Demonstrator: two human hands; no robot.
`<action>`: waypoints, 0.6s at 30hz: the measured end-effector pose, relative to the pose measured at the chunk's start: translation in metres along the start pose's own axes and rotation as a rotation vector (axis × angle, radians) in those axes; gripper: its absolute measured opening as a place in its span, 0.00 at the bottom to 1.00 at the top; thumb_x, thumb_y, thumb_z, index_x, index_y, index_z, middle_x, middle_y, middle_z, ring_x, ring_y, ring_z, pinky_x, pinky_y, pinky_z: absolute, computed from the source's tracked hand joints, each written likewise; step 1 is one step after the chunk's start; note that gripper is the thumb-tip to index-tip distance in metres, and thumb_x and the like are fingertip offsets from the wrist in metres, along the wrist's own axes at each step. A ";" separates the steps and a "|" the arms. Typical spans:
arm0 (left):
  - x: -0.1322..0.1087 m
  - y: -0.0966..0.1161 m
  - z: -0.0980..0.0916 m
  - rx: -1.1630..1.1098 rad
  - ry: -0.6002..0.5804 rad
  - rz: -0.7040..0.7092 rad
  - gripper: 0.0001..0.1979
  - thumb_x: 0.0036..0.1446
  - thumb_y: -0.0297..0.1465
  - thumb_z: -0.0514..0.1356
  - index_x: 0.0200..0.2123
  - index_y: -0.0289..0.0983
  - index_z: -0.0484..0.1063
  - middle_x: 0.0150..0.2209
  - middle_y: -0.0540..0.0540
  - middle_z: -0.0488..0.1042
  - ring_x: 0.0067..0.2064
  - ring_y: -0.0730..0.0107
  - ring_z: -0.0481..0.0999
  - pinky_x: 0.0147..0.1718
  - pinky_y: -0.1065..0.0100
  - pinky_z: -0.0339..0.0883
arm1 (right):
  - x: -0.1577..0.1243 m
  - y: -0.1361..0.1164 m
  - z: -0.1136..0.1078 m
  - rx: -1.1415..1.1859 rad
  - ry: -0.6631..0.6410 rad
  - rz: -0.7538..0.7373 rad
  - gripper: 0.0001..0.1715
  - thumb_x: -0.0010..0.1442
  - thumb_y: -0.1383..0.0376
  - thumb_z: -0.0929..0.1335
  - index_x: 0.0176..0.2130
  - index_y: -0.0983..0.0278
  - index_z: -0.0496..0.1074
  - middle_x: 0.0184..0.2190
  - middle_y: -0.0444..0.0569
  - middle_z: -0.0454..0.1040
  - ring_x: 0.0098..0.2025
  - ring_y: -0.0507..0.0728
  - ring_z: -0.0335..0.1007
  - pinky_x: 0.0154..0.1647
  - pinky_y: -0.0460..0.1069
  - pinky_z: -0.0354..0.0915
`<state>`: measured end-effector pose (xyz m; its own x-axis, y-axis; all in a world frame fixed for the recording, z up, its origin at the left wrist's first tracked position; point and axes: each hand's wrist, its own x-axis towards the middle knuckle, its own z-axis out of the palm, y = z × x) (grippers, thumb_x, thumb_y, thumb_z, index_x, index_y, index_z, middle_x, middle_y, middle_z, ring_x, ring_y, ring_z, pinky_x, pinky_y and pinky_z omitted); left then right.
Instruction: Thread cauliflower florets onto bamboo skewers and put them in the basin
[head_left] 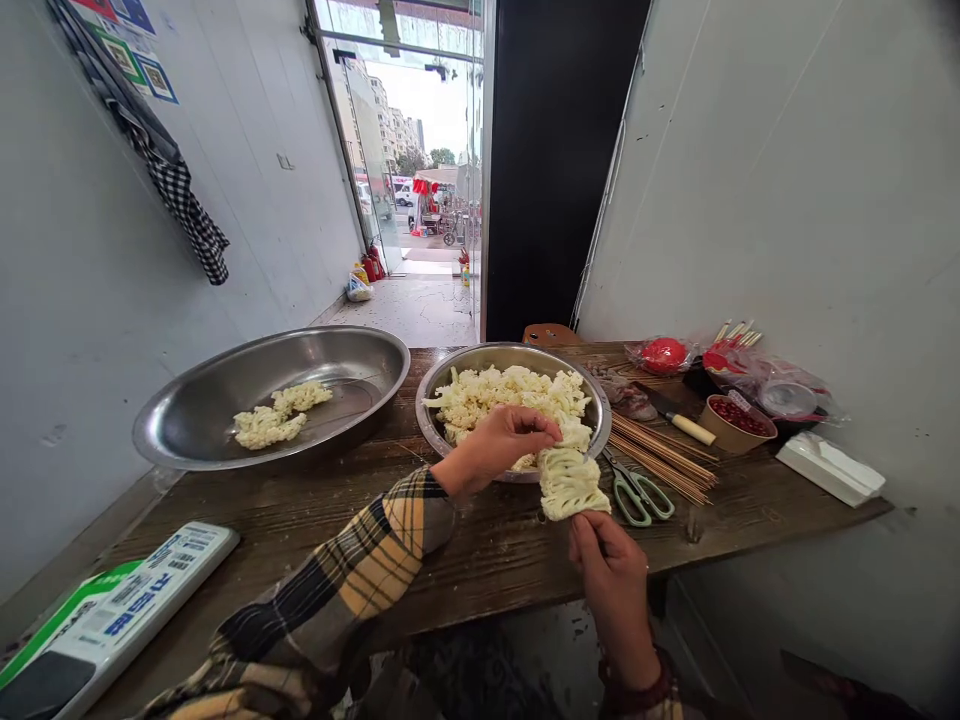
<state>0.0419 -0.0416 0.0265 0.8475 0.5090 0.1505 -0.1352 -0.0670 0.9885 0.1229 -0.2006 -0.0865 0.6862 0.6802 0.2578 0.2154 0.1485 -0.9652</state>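
A pale piece of cauliflower (574, 485) is held up in front of the bowl's near rim. My right hand (615, 575) is closed on its lower edge, thumb and fingers pinched together. From the left, my left hand (499, 450) reaches over the rim, its thumb and fingers pinched at the upper edge of the piece; the exact contact is partly hidden. Behind both hands, a steel bowl (429, 420) is heaped with cauliflower florets (510, 390). Green-handled scissors (637, 495) and a bundle of thin wooden skewers (664, 455) lie just right of the bowl.
A wide steel basin (360, 355) at left holds a few cauliflower pieces (274, 415). A scale-like device (150, 600) lies front left. On the right are a wooden-handled knife (690, 428), a paper tub of red contents (739, 418), a white tissue pack (829, 468) and plastic-wrapped items.
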 end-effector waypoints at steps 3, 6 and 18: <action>0.004 -0.001 0.003 -0.217 0.089 -0.057 0.13 0.47 0.39 0.66 0.30 0.34 0.75 0.31 0.46 0.74 0.33 0.73 0.70 0.34 0.71 0.63 | 0.008 0.002 0.004 0.104 -0.019 0.065 0.18 0.60 0.54 0.65 0.27 0.65 0.69 0.16 0.39 0.61 0.18 0.48 0.55 0.18 0.43 0.53; 0.007 -0.001 0.000 -0.422 0.121 -0.100 0.20 0.50 0.47 0.62 0.36 0.35 0.74 0.38 0.43 0.74 0.35 0.71 0.72 0.32 0.72 0.64 | 0.017 -0.001 0.007 0.198 -0.039 0.080 0.17 0.59 0.54 0.66 0.29 0.65 0.70 0.16 0.39 0.61 0.18 0.48 0.54 0.18 0.43 0.53; 0.004 -0.011 0.011 -0.512 0.280 -0.094 0.17 0.39 0.36 0.71 0.31 0.35 0.71 0.27 0.50 0.73 0.28 0.74 0.72 0.28 0.72 0.64 | 0.024 -0.014 0.029 0.124 -0.085 -0.010 0.17 0.61 0.56 0.64 0.27 0.64 0.68 0.17 0.40 0.62 0.19 0.48 0.56 0.20 0.44 0.56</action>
<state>0.0527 -0.0478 0.0160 0.7096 0.7044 -0.0157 -0.3555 0.3772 0.8552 0.1160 -0.1657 -0.0676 0.6224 0.7355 0.2676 0.1310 0.2393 -0.9621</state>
